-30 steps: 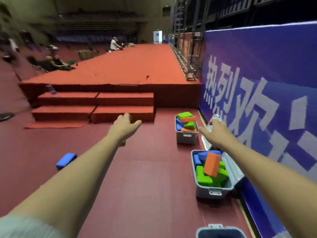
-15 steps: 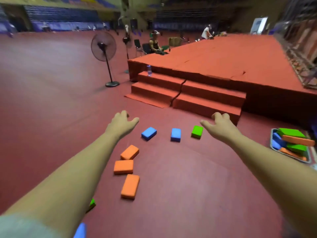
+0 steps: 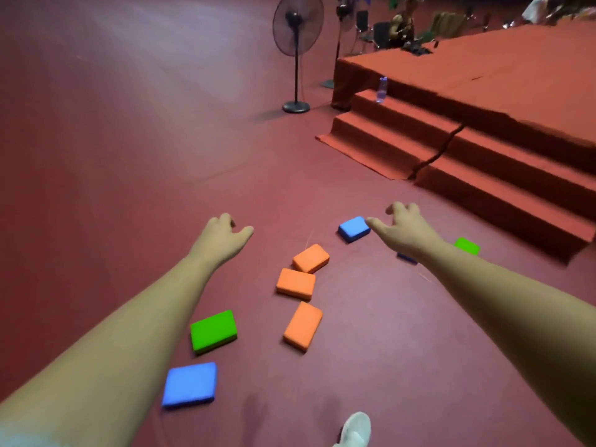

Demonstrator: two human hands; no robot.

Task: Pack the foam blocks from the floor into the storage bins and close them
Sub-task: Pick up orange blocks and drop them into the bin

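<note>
view has swung down; more foam blocks (image 3: 295,283) lie under empty hands (image 3: 222,233).

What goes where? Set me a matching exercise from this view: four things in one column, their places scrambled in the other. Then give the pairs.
Things:
1. bottle
2. fan
3. far blue block
4. near blue block

Places:
a. low in the view, just below the green block
b. standing on the stairs
c. standing on the floor, left of the stairs
d. beside the thumb of the right hand

Pairs: 1-b, 2-c, 3-d, 4-a
</note>
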